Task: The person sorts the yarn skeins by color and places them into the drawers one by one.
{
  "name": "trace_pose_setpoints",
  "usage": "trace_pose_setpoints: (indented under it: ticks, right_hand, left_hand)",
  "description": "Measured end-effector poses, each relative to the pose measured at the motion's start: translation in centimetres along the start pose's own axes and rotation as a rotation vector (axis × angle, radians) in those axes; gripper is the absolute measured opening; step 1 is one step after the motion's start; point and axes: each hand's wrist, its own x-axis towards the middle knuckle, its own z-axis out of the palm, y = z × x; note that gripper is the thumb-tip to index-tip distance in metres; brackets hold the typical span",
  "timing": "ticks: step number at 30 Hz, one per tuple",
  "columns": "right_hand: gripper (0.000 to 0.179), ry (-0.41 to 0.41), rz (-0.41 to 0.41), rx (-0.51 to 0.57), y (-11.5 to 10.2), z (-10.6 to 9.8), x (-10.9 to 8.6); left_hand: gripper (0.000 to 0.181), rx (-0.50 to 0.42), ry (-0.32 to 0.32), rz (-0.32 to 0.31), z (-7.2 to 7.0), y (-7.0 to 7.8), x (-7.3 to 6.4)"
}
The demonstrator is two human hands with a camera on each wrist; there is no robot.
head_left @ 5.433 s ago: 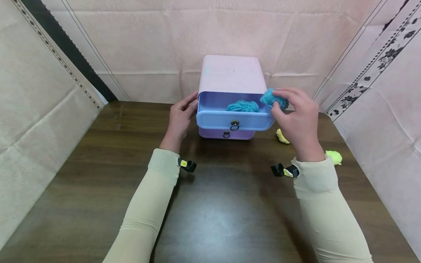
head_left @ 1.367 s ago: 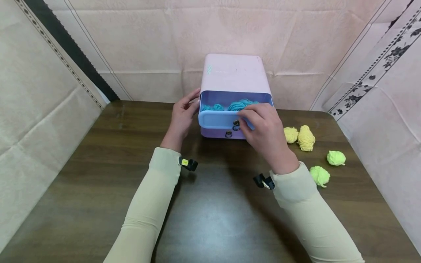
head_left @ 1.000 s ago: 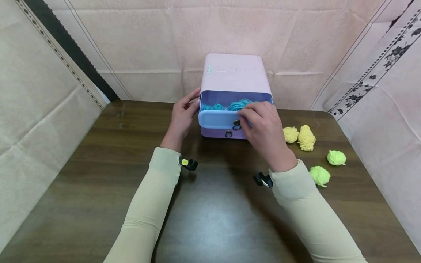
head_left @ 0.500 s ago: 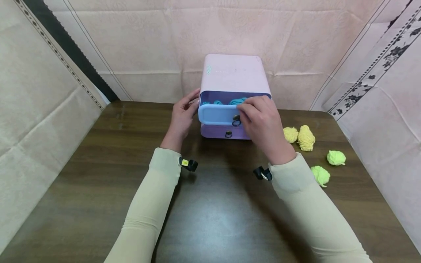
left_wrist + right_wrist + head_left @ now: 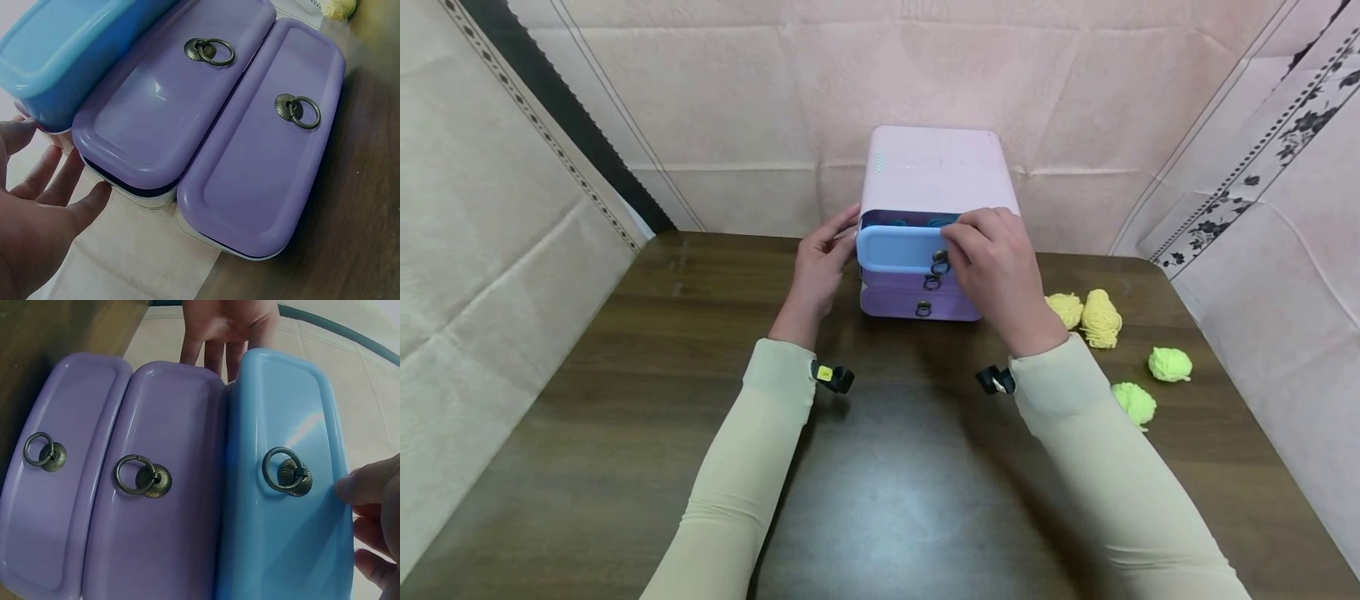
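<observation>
A small cabinet (image 5: 936, 167) with a pale pink top stands against the back wall. Its top drawer, a blue one (image 5: 898, 250) with a ring pull (image 5: 292, 474), sticks partly out, and strands of blue yarn (image 5: 942, 222) show through the narrow gap. My right hand (image 5: 1000, 271) pinches this drawer's top edge, thumb on the front face and fingers over the rim. On the cabinet's left side rests my left hand (image 5: 820, 271), its fingers extended along the wall in the left wrist view. Below sit two purple drawers (image 5: 169, 94), pushed in, each with a ring pull.
To the right on the brown table (image 5: 880, 467) lie two yellow yarn balls (image 5: 1101, 319), side by side. Two light green yarn balls (image 5: 1170, 364) lie nearer the right edge, one partly behind the right sleeve. Patterned cloth walls (image 5: 700, 100) enclose the table's back and sides.
Earlier, my right hand held a blue yarn ball over the drawer. It has since moved to the drawer's front edge, and the blue drawer has slid inward. The left hand stayed put.
</observation>
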Motion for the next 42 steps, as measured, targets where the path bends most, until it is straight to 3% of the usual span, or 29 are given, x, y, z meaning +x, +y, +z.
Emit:
trace_pose_setpoints:
  ticks: [6, 17, 26, 38, 42]
  right_hand:
    - [0.015, 0.017, 0.011, 0.001, 0.5, 0.6, 0.3]
    - [0.018, 0.030, 0.062, -0.015, 1.2, 1.4, 0.7]
    - [0.019, 0.029, 0.086, -0.022, 1.6, 1.8, 1.1]
    - [0.018, 0.020, 0.078, -0.015, 1.8, 2.3, 1.1]
    - [0.018, 0.018, 0.076, -0.019, 1.9, 2.2, 1.1]
  left_hand:
    - [0.035, 0.004, 0.012, -0.023, 0.2, 0.1, -0.1]
    - [0.036, -0.055, -0.006, 0.026, 0.4, 0.0, -0.1]
    - [0.040, -0.035, 0.009, 0.001, 0.4, 0.3, 0.1]
    - [0.041, 0.010, 0.042, 0.014, 0.5, -0.1, -0.3]
    - [0.046, 0.106, 0.005, 0.027, 0.4, 0.8, 0.2]
